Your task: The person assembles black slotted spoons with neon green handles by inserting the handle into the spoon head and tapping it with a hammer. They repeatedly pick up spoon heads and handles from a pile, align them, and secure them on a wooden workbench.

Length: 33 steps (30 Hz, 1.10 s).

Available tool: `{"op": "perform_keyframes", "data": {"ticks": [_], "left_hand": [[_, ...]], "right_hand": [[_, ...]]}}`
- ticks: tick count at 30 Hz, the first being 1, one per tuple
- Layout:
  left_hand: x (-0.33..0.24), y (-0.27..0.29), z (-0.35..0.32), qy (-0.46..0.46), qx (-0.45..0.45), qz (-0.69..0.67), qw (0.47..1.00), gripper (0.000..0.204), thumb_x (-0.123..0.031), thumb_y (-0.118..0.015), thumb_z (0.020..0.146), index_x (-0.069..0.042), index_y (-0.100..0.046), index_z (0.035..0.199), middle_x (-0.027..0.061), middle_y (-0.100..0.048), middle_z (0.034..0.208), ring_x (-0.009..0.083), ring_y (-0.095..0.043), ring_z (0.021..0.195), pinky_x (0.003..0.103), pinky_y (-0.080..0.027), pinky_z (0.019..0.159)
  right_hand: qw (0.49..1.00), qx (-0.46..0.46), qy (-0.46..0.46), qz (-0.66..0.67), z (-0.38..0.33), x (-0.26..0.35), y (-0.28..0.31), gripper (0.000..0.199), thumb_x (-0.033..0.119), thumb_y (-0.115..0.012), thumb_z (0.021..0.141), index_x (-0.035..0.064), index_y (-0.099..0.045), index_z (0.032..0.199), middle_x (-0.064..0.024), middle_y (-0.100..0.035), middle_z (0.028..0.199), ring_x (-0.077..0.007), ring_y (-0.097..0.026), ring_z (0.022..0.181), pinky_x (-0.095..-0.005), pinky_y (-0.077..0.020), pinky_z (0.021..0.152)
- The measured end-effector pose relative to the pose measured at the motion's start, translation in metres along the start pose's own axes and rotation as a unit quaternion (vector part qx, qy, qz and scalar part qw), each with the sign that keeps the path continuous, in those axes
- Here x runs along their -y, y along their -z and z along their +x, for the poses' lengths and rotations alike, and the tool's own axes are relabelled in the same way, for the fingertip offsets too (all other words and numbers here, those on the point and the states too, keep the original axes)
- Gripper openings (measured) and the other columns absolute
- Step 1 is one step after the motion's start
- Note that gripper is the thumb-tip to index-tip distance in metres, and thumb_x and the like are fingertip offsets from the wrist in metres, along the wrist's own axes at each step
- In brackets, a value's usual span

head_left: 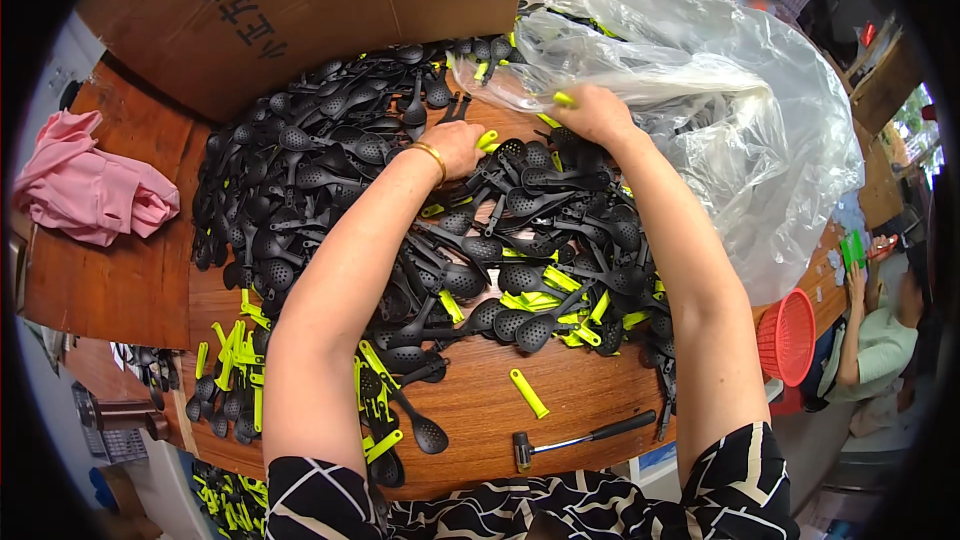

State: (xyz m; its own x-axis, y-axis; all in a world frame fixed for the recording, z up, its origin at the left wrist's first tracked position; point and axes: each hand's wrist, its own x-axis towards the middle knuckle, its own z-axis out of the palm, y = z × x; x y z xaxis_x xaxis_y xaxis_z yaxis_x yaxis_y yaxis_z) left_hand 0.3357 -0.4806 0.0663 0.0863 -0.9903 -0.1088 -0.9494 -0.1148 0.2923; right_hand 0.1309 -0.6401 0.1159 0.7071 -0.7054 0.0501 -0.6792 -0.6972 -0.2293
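Observation:
Both my hands reach over a wide pile of black perforated spoons (pixel 340 100) near the middle of the table. My left hand (pixel 452 148), with a gold bangle on its wrist, is closed around a lime-green handle (pixel 487 140); a black pronged piece (pixel 456 108) shows just beyond its knuckles, and I cannot tell if it is held too. Farther right, my right hand (pixel 598 116) is closed on another lime-green handle (pixel 564 99), whose end sticks out past the fingers. Many more green handles (pixel 540 290) lie among the spoons below the hands.
A large cardboard box (pixel 300 10) stands behind the pile; clear plastic sheeting (pixel 770 130) covers the right. Near me lie a small hammer (pixel 585 437) and a loose green handle (pixel 528 393). Pink cloth (pixel 95 180), a red basket (pixel 788 338) and two other people are around.

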Motion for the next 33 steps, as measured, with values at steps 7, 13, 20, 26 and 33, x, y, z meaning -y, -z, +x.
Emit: {"op": "perform_keyframes", "data": {"ticks": [7,13,20,26,33], "left_hand": [[-0.009,0.002,-0.039,-0.013,-0.070,-0.041,0.997,0.027,-0.025,-0.060,0.098,0.001,-0.059,0.107,0.0289,-0.070,0.101,0.0463,-0.067,0.100,0.055,-0.051,0.088],[0.007,0.011,-0.071,0.015,-0.075,-0.095,0.993,0.026,-0.026,-0.060,0.099,-0.001,-0.060,0.102,0.0193,-0.071,0.087,0.0396,-0.069,0.087,0.049,-0.052,0.078],[0.002,0.017,-0.080,0.048,-0.057,-0.159,0.984,0.026,-0.025,-0.056,0.100,0.000,-0.062,0.098,0.0124,-0.072,0.074,0.0295,-0.072,0.076,0.043,-0.055,0.074],[-0.003,0.020,-0.086,0.067,-0.083,-0.210,0.972,0.025,-0.022,-0.053,0.098,0.002,-0.061,0.096,0.0143,-0.071,0.073,0.0329,-0.073,0.075,0.045,-0.055,0.075],[0.011,0.013,-0.067,0.123,-0.119,-0.322,0.931,0.026,-0.030,-0.058,0.102,-0.005,-0.061,0.094,0.0002,-0.064,0.070,0.0109,-0.058,0.065,0.030,-0.047,0.063]], "right_hand": [[0.982,-0.019,0.069,-0.177,0.050,-0.015,-0.048,0.038,0.035,-0.067,0.092,0.0102,-0.065,0.121,-0.0225,-0.074,0.105,-0.0399,-0.072,0.100,-0.0511,-0.0569,0.088],[0.987,-0.116,0.044,-0.098,0.065,-0.018,-0.013,0.039,0.030,-0.063,0.097,0.0153,-0.056,0.133,-0.0231,-0.073,0.105,-0.0414,-0.070,0.102,-0.0534,-0.0553,0.087],[0.975,0.024,0.078,-0.208,0.072,-0.030,0.001,0.036,0.045,-0.072,0.089,0.0153,-0.078,0.109,-0.0153,-0.075,0.111,-0.0357,-0.070,0.109,-0.0491,-0.0550,0.095],[0.986,0.055,0.065,-0.141,0.069,-0.012,-0.009,0.051,0.054,-0.079,0.080,0.0122,-0.079,0.108,-0.0154,-0.076,0.109,-0.0338,-0.071,0.106,-0.0469,-0.0559,0.094],[0.969,0.171,0.067,-0.164,0.079,-0.009,-0.023,0.043,0.039,-0.073,0.078,0.0018,-0.076,0.099,-0.0205,-0.076,0.102,-0.0357,-0.073,0.097,-0.0467,-0.0565,0.089]]}}
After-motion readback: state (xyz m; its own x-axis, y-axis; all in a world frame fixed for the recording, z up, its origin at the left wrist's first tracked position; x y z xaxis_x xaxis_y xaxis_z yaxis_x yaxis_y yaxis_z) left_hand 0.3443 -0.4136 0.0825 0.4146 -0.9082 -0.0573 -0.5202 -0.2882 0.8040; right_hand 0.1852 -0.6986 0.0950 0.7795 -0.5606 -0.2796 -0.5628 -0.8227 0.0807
